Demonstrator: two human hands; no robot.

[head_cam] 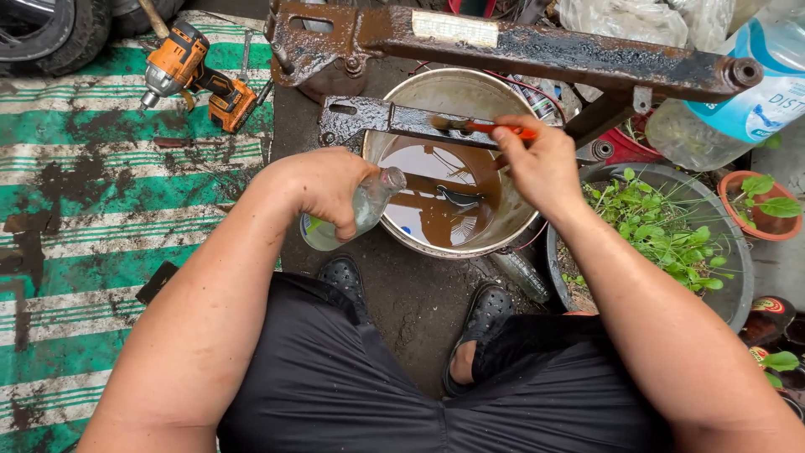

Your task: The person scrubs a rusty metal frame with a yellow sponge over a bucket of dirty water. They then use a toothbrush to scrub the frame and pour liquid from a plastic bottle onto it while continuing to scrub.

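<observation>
Rust-brown liquid fills the bottom of a round, dented metal bucket (511, 220) that stands on the dark ground between the person's knees in the head view. Across its rim lies a wet, rusted flat steel bracket (394, 119), part of a larger rusty metal frame (537, 49) that runs over the bucket's far side. The right hand (541, 168) is clenched around the orange handle of a small brush (490, 127), whose bristle end touches the top of the bracket. The left hand (329, 189) grasps a clear plastic bottle (356, 214), tilted with its open neck pointing over the bucket's left rim. Black perforated clogs show below the bucket. To the left, an orange and black cordless impact wrench (194, 74) lies on a muddy green-and-white striped mat (92, 210). To the right stands a grey basin of green weeds (734, 277), and a large clear water jug (746, 92) lies behind it.
</observation>
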